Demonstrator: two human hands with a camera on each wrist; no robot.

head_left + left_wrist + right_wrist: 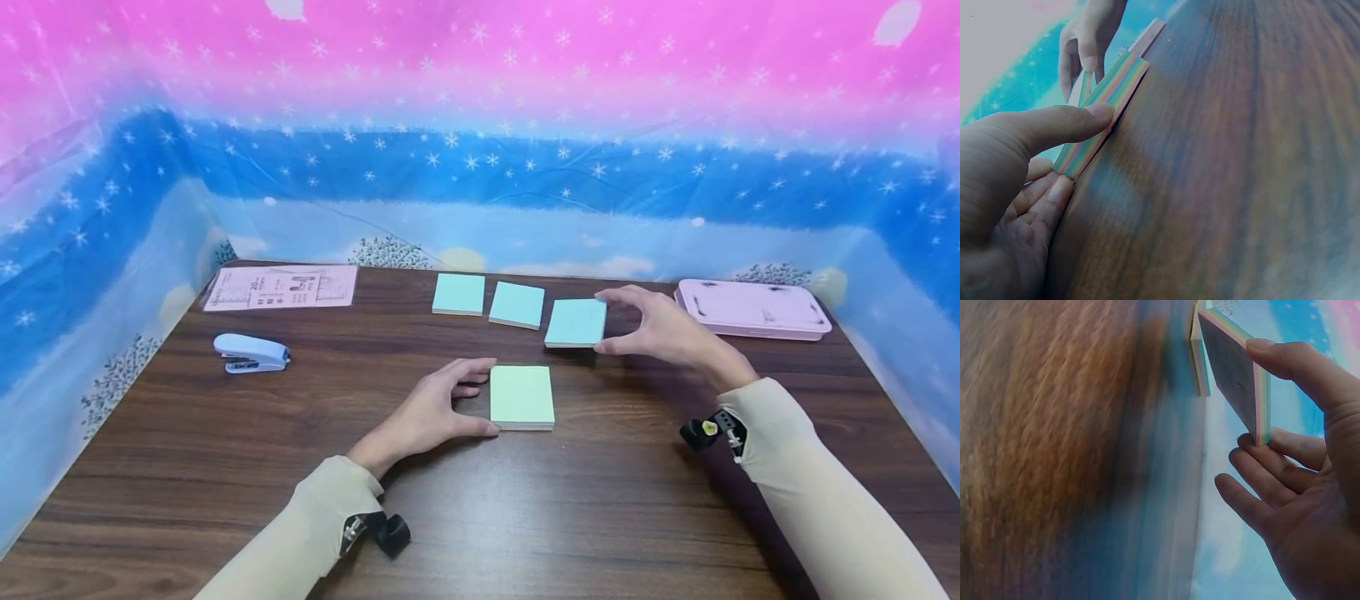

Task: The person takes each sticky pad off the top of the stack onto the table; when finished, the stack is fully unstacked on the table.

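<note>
**Both hands on sticky-note pads**

Right grip [660,329] pinches a blue pad [575,322] by its edge between thumb and fingers, lifted slightly off the worktop [225,433], just right of two more blue pads [487,298]. Left grip [431,412] holds the green pad [522,397] lying flat at the centre, thumb and fingers against its left side.

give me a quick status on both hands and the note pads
Left hand grips green pad flat on table. Right hand pinches blue pad, lifted. Nothing in the way.
</note>
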